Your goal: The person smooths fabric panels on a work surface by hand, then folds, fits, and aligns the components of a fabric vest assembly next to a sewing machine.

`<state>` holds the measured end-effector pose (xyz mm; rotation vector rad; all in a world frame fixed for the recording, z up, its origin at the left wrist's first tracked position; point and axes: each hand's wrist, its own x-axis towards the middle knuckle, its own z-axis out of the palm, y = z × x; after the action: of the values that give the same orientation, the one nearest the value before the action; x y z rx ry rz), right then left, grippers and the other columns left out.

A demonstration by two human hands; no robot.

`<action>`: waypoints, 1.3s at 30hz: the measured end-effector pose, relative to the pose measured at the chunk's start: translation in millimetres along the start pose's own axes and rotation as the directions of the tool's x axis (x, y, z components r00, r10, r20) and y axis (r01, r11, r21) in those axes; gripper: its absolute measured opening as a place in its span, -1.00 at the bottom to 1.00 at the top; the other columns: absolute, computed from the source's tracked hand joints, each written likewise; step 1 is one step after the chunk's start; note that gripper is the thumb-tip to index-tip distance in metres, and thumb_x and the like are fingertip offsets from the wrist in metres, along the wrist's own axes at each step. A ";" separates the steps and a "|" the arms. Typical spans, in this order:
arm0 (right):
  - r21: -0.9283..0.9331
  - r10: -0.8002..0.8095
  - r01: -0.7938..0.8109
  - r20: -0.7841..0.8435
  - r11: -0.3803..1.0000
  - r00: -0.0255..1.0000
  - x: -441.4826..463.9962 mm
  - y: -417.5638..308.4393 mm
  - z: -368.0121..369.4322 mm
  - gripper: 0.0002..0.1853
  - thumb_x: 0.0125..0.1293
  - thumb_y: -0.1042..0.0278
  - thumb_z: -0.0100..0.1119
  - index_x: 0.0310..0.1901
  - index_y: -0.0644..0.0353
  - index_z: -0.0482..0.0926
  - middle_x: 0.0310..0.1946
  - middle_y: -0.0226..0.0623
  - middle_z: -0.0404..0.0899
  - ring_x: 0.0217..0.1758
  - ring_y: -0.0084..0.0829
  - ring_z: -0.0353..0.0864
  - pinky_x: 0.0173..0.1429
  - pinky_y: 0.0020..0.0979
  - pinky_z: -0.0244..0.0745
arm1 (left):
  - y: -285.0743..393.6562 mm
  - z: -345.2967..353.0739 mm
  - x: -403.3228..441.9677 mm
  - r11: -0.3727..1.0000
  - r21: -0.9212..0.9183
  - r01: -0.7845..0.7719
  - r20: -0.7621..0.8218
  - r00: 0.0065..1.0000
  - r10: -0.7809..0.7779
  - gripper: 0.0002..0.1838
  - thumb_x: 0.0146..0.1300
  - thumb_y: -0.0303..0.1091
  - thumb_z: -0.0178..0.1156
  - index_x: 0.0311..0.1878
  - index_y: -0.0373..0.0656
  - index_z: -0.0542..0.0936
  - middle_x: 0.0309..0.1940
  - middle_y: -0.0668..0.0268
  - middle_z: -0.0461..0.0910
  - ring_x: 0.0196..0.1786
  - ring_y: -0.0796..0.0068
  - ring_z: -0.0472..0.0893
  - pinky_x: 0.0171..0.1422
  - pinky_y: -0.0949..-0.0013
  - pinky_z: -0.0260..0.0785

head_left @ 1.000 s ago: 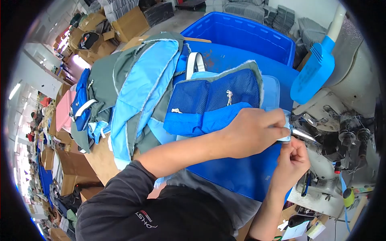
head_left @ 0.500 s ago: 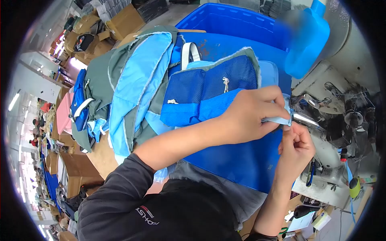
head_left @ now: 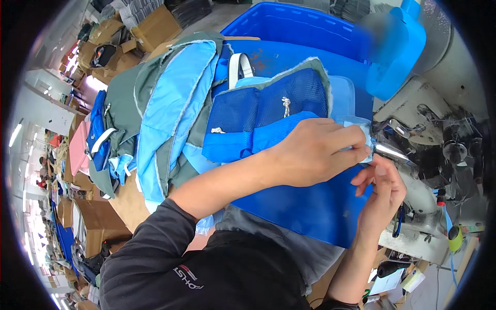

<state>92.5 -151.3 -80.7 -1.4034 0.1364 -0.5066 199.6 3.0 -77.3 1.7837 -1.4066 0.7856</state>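
My left hand (head_left: 323, 150) pinches the edge of a light blue fabric piece (head_left: 356, 123) beside the metal arm of a machine (head_left: 391, 151). Just below and to the right, my right hand (head_left: 381, 186) has its fingers curled but apart, its index fingertip close to the fabric's lower corner. A blue mesh-pocket panel (head_left: 279, 101) with cord ends and a white strap (head_left: 239, 70) lies behind my left forearm. Further left, grey and light blue fabric pieces (head_left: 178, 103) are heaped. What lies under my left fingers is hidden.
A blue bin (head_left: 310, 28) stands behind the blue work surface (head_left: 310, 212). The sewing machine (head_left: 439, 134) fills the right side, with a light blue plastic part (head_left: 398, 57) above. Cardboard boxes (head_left: 101, 219) are at the left.
My right hand has drawn slightly away from the fabric and its fingers have loosened. My left hand keeps its pinch. The view has shifted, raising the panel and bin in the picture.
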 end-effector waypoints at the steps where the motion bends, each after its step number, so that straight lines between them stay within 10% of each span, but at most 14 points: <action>1: 0.006 -0.003 0.003 -0.003 1.000 1.000 0.3 -1.4 1.9 -0.82 0.51 0.38 0.23 -0.09 0.34 0.69 -0.56 -0.30 0.64 -0.59 -0.65 0.50 -0.53 -0.63 0.27 | -0.7 1.1 -1.2 1.000 0.004 -0.012 -0.003 1.000 0.012 -0.88 0.15 -0.42 0.41 -0.22 -0.07 0.74 -0.25 0.45 0.59 -0.47 0.50 0.57 -0.44 0.38 0.37; 13: -0.241 -0.037 0.009 -0.112 0.971 0.993 -1.1 -6.0 19.4 -0.79 0.52 0.34 0.25 -0.26 0.30 0.66 -0.65 -0.45 0.55 -0.65 -0.76 0.39 -0.56 -0.68 0.17 | 6.0 6.6 -11.2 0.998 0.065 0.017 -0.079 0.997 -0.012 -0.60 0.04 -0.25 0.45 -0.02 -0.08 0.69 -0.11 0.35 0.59 -0.27 0.38 0.60 -0.26 0.34 0.39; 28: -0.136 -0.039 -0.002 -0.297 0.991 0.954 -4.7 -2.8 34.2 -0.80 0.47 0.40 0.31 -0.32 0.30 0.63 -0.66 -0.53 0.47 -0.64 -0.80 0.28 -0.53 -0.64 0.05 | 6.3 8.6 -8.2 0.964 0.173 -0.200 -0.038 0.977 0.210 -0.84 0.10 -0.35 0.18 -0.32 -0.24 0.54 -0.38 0.30 0.47 -0.36 0.37 0.50 -0.28 0.36 0.38; 39: -0.191 0.016 -0.063 -0.239 0.980 0.971 -4.6 -12.2 30.4 -0.76 0.53 0.31 0.23 -0.25 0.33 0.65 -0.60 -0.38 0.57 -0.59 -0.66 0.44 -0.48 -0.60 0.29 | -2.0 -1.5 1.7 0.990 0.032 -0.135 0.135 0.982 0.130 -0.80 0.18 -0.36 0.18 -0.25 -0.33 0.60 -0.17 0.15 0.59 -0.24 0.32 0.64 -0.19 0.34 0.52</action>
<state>96.9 -122.8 -64.5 -1.5270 0.4166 -0.6402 201.9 3.6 -75.4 1.8169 -1.6211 0.7810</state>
